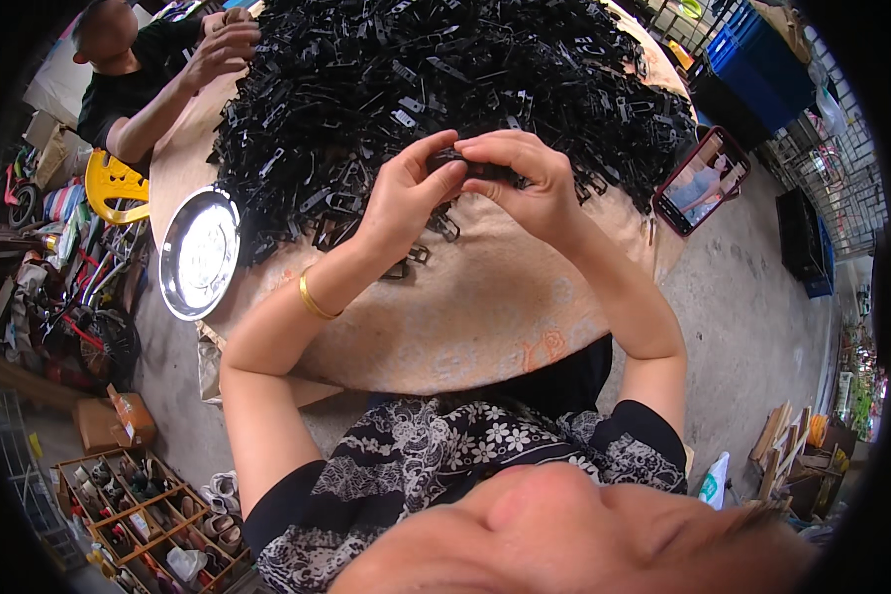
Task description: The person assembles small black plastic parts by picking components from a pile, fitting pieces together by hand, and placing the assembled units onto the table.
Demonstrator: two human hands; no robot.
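Observation:
Over the near edge of the heap, both hands meet with bent fingers around a small dark piece, mostly hidden by the fingertips. It looks like one of the black plastic pieces below, but its exact kind cannot be made out. My left hand pinches it from the left, thumb below the forefinger. My right hand closes on it from the right. A large heap of black plastic clip-like pieces covers the far part of the cloth-covered table. A few loose pieces lie just in front of the heap.
A shiny round metal tray sits at the table's left edge. A phone stands at the right edge. A co-worker's hand is at the heap's far left. Around the table are a yellow chair, blue crates and a shoe rack.

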